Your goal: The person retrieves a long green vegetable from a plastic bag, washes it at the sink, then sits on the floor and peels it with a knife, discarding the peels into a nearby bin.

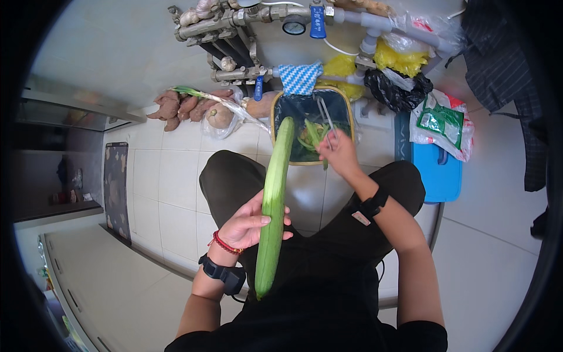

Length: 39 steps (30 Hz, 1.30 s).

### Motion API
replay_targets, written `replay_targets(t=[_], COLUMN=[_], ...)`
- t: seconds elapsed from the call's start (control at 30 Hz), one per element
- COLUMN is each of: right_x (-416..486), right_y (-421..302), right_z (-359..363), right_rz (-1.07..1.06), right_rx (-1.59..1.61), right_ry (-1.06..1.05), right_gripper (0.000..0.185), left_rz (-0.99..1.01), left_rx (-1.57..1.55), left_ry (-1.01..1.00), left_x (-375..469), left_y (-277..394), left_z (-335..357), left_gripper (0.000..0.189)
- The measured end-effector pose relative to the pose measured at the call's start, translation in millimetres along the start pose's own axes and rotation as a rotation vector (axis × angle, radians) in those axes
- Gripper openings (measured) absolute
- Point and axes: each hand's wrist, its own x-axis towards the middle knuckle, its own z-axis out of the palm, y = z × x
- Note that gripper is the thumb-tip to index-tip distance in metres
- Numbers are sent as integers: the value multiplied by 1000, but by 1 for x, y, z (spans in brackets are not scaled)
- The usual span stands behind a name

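Observation:
My left hand (pixel 246 224) is wrapped around the lower middle of a long green gourd (pixel 275 207), probably a luffa. The gourd is held lengthwise, its far end over the bin's near left side. Its far half is paler, with peel off; the near half keeps its darker green skin. Above the bin, my right hand (pixel 338 154) grips a thin metal vegetable peeler (pixel 326 115), slightly blurred and apart from the gourd. Green peelings (pixel 313 134) lie in the dark-lined bin (pixel 350 110) below it. My fingers partly cover the peeler.
Metal pipes (pixel 206 31) with blue valve handles run along the wall, a checked cloth (pixel 301 77) hanging over the bin's back. Sweet potatoes (pixel 168 108), a squash (pixel 219 116) and a scallion (pixel 228 103) lie left. A blue box (pixel 435 171) stands right, beneath a plastic bag (pixel 444 121).

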Motion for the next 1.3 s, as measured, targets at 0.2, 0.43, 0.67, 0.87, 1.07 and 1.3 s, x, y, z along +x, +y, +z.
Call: replay_targets(t=[0.2,0.43,0.67,0.87,1.07,1.3], right_x=[12,-3,-89,-69,-22,18], right_y=[-75,-77,-84,-58,-32,-12], right_z=[-6,-10,16,19,3,-15], right_rz=[-171,-369,-426,-516,-359,-276], right_rx=[108,-860,-857,-885,-1058,-1226], right_ry=[3,34,-377,-301,-195,-212], right_gripper=[22,23,26,29,31,37], left_rz=[-19,-80,-84,-57,-30,-26], left_rx=[-71,-273,-329,-320,-105,-106], left_ry=[3,-55,24,22,94,28], left_x=[5,15,19,19,11,7], left_y=[-1,-2,-1,-1,3,5], left_z=[2,1,-4,-4,9,12], left_gripper=[66,78,54,52,63,65])
